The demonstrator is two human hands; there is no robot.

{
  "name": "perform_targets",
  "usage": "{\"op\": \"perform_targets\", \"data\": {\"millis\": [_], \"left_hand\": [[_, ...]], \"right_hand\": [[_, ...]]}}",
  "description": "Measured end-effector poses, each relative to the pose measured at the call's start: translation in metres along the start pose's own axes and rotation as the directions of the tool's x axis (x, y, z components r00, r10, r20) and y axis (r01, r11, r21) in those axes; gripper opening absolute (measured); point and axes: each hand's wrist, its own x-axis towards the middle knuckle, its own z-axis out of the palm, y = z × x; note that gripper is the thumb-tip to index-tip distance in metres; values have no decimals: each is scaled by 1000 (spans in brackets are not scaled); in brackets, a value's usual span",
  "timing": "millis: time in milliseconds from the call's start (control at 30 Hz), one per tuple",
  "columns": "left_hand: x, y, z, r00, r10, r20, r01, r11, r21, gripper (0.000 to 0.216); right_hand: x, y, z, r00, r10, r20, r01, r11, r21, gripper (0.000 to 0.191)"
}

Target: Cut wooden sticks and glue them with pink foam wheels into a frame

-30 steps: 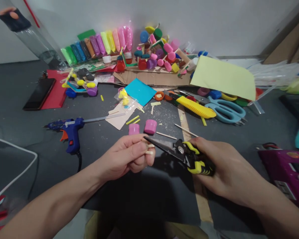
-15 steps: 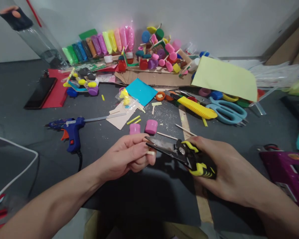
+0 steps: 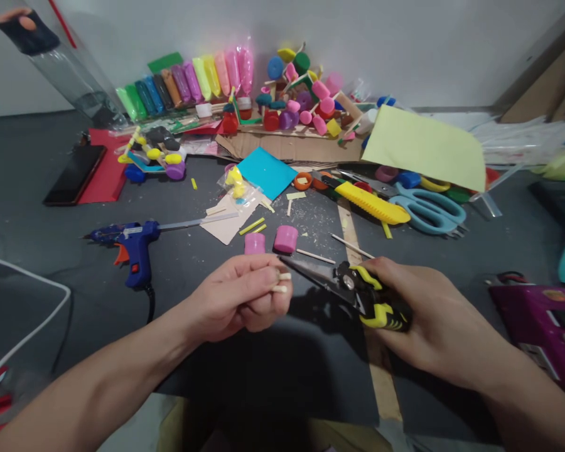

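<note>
Head view, the only feed I have. I see the left hand [image 3: 247,295] with its fingers [image 3: 257,282] pinched together on two short pale sticks [image 3: 281,289]; the cut-looking ends poke out past the thumb, one above the other, over the tabletop [image 3: 28,242]. The right hand [image 3: 421,311] is wrapped around the yellow-and-black handles of the shears [image 3: 348,282] — fingers clamped on the grip, though most are hidden from me. The blades [image 3: 316,280] look nearly together and point at the left hand, tips right by its forefinger (touching or not, I cannot tell from here).

Just beyond the left hand I get two pink cylinders [image 3: 286,239], side by side, then a thin loose stick [image 3: 315,256] lying to their right. Off to the left: blue glue gun [image 3: 140,248], lying on its side, a clear glue stick [image 3: 198,221] out its back end and over a beige card [image 3: 223,229]. Farther back, a blue sheet [image 3: 268,172], then the yellow cutter [image 3: 371,203] just beside the blue-handled scissors [image 3: 426,210]. Back left: a small toy car [image 3: 153,160] and a black phone [image 3: 75,176] partly over red paper [image 3: 106,172]. Along the wall — colored packets [image 3: 191,81] in a row, plus a heap of colorful pieces [image 3: 306,94]. Purple device [image 3: 541,314] at far right, cropped.
</note>
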Motion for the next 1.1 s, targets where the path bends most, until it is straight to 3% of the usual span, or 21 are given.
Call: {"op": "perform_targets", "data": {"millis": [133,267,467,800,967,1100], "left_hand": [[-1,2,-1,1000,5,12,-5,1000,-6,25],[1,2,2,996,-40,-75,39,999,-19,22],[5,3,5,980,-85,-180,74,995,-68,22],[6,4,2,980,-71,-186,49,991,-121,18],[6,4,2,964,-91,-250,45,982,-184,15],[5,4,3,958,-75,-277,15,977,-211,25]], "right_hand": [[0,1,1,995,98,13,-99,994,48,14],[-1,2,2,987,160,11,-160,986,41,18],[0,3,4,982,186,19,-187,982,38,21],[2,1,4,979,201,32,-202,979,31,20],[1,2,4,976,217,30,-218,975,40,22],[3,3,5,970,238,45,-239,971,20,23]]}}
